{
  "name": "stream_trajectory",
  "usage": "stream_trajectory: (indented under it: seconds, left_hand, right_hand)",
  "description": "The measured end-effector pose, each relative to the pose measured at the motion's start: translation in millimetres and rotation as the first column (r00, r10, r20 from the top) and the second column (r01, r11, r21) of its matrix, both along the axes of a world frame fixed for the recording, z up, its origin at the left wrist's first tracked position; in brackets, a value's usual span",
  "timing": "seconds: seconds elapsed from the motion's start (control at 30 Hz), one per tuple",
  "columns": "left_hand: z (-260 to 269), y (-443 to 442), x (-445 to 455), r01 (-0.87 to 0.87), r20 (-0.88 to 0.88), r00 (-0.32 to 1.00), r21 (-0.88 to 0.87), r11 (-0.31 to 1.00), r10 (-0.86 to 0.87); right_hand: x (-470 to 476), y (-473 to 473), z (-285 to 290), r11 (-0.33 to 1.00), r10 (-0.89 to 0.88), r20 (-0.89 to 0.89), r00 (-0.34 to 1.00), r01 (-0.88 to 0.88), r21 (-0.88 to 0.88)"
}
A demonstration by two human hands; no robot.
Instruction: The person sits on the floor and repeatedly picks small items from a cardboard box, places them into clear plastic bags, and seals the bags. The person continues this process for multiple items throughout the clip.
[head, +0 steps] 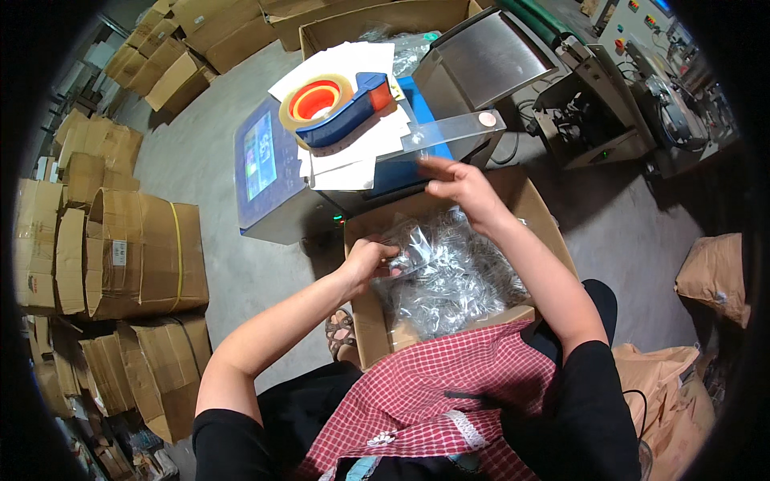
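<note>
My left hand [364,263] grips a clear plastic bag [414,248] at its left side, just over an open cardboard box [544,219]. Glossy clear plastic bags [448,300] fill much of this box; their contents are hard to make out. My right hand [466,191] is raised above the far side of the box, thumb and fingers apart, with its fingertips blurred. Just beyond those fingertips, a clear plastic strip [454,129] with a round pale sticker juts from a blue-topped machine [289,219].
A blue tape dispenser [343,114] with a tape roll lies on white papers [343,174] atop the machine. A metal chute [487,60] stands behind. Stacked cardboard boxes [144,252] line the left. Brown sacks [656,409] sit at the right.
</note>
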State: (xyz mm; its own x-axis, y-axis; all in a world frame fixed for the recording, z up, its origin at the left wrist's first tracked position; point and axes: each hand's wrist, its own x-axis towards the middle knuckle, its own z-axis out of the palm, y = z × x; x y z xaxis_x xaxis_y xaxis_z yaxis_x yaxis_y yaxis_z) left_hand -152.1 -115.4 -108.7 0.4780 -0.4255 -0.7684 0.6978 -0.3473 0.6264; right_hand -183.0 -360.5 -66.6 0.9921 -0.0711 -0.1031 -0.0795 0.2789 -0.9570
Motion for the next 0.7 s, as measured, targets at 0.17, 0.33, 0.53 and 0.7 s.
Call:
stream_trajectory:
  seconds: [0.17, 0.33, 0.53, 0.7]
  left_hand:
    - [-11, 2, 3, 0.062, 0.122, 0.991, -0.066, 0.996, -0.053]
    - [-8, -4, 11, 0.289, 0.268, 0.929, -0.099, 0.952, -0.254]
    - [0, -4, 34, 0.442, 0.577, 0.204, 0.667, 0.600, -0.791]
    - [-15, -15, 40, 0.468, 0.478, 0.256, 0.699, 0.540, -0.841]
  right_hand:
    - [-32, 17, -26, 0.576, 0.174, -0.077, 0.982, -0.165, -0.801]
    - [-31, 20, -31, 0.659, 0.293, -0.361, 0.885, -0.461, -0.595]
    - [-27, 2, -6, 0.895, 0.198, -0.426, 0.883, -0.340, -0.289]
    - [-24, -14, 14, 0.979, 0.155, -0.295, 0.943, -0.187, -0.083]
